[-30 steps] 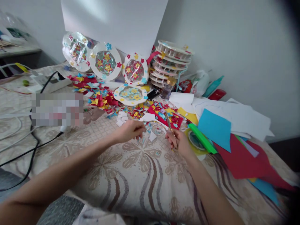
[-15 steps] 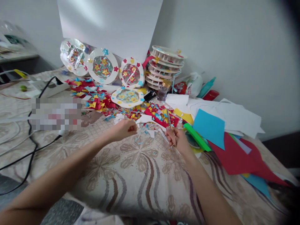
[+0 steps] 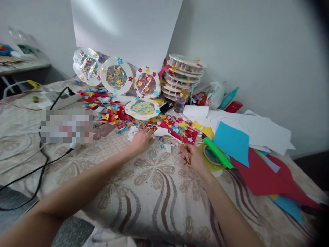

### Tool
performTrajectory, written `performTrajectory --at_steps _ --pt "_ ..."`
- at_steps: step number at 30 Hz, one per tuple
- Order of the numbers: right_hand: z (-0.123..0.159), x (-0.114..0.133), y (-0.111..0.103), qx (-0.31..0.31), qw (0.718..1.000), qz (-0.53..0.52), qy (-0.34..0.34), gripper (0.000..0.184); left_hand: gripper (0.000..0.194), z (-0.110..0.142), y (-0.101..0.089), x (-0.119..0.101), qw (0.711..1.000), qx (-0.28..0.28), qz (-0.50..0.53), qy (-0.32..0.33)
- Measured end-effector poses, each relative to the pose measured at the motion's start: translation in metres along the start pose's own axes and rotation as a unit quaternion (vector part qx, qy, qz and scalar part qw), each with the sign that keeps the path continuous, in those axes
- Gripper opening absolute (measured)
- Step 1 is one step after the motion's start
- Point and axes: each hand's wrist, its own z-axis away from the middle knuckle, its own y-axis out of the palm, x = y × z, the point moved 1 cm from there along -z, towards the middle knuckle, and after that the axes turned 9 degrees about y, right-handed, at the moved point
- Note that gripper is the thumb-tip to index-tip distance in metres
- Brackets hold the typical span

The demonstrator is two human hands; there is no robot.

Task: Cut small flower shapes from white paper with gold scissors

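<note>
My left hand reaches into the paper scraps near the middle of the table. Its fingers are stretched out and lowered beside a white paper piece; whether they touch it I cannot tell. Slim metal scissors point upward and away from me in my right hand, whose fingers are wrapped round their handles. Just beyond them lies a red sheet strewn with small yellow, blue and red cut-outs. A small white scrap lies between my hands.
Decorated white discs lean against a white board, beside a stack of rings. Right of me are a tape roll, a green strip and coloured sheets. Black cables cross the left side.
My left hand has gone from closed to stretched-out fingers and moved forward and right onto the scraps. My right hand still holds the scissors. The whole view has shifted slightly.
</note>
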Motion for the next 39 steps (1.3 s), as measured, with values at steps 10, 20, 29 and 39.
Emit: performTrajectory --at_steps 10,20,29,39 --pt "0.003 0.004 0.005 -0.007 1.000 -0.019 -0.005 0.052 0.017 0.001 0.000 0.005 0.982 -0.073 0.172 -0.036" --pt "-0.002 -0.004 0.010 -0.015 0.999 -0.044 -0.016 0.048 0.040 0.003 -0.002 0.000 0.799 -0.124 0.572 -0.141" --pt "0.008 0.005 0.031 -0.074 0.988 -0.118 -0.064 0.039 0.034 0.018 0.006 -0.034 0.714 -0.065 0.678 -0.164" --pt "0.014 0.005 0.048 -0.037 0.986 -0.157 -0.041 0.033 0.028 0.032 0.024 -0.052 0.787 0.051 0.613 -0.041"
